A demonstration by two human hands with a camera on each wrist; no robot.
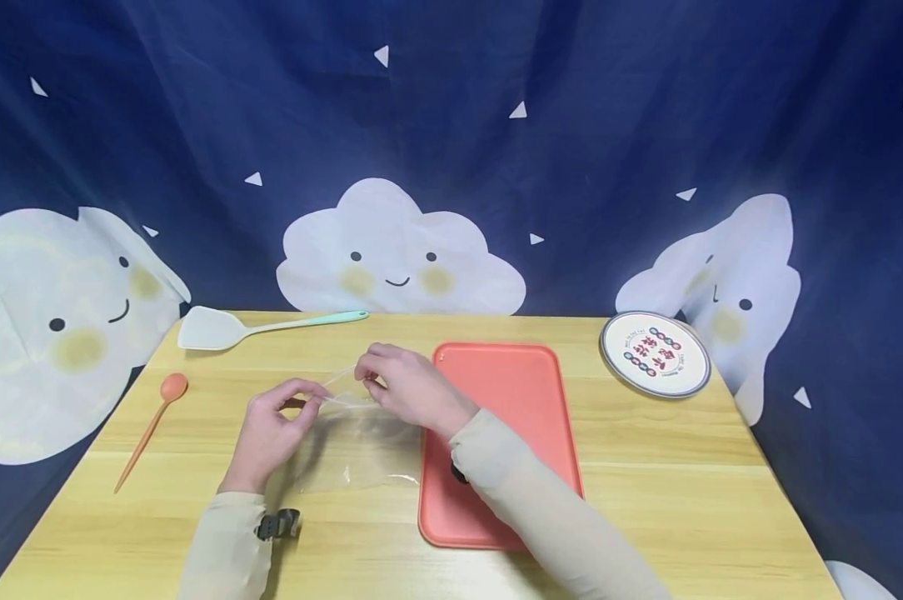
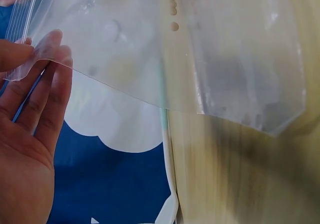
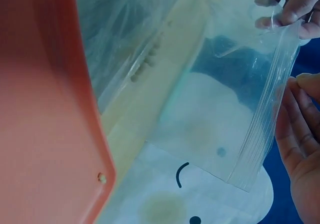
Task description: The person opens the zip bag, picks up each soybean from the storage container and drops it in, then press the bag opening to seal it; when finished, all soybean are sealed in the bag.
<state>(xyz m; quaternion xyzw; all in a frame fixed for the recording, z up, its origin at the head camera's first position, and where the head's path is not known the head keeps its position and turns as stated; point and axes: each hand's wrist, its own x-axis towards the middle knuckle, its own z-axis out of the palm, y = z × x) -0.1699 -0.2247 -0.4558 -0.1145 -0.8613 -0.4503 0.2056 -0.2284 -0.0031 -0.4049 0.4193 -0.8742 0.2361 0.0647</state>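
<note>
A clear zip bag (image 1: 361,454) hangs between my two hands above the wooden table, its ridged zip strip uppermost. My left hand (image 1: 271,429) pinches the bag near one end of this strip between thumb and fingers; the left wrist view shows the fingers (image 2: 55,83) behind the film. Further along the mouth, my right hand (image 1: 417,387) pinches the edge with thumb and forefinger, its other fingers (image 3: 295,126) loosely bent. Small round marks run in a row across the film (image 3: 145,63). I cannot tell whether the zip is parted.
A red rectangular tray or board (image 1: 500,400) lies beneath my right forearm. A white spatula (image 1: 213,329) with a mint handle rests at the back left, an orange spoon (image 1: 172,387) nearer on the left. At the back right sits a round printed plate (image 1: 656,354).
</note>
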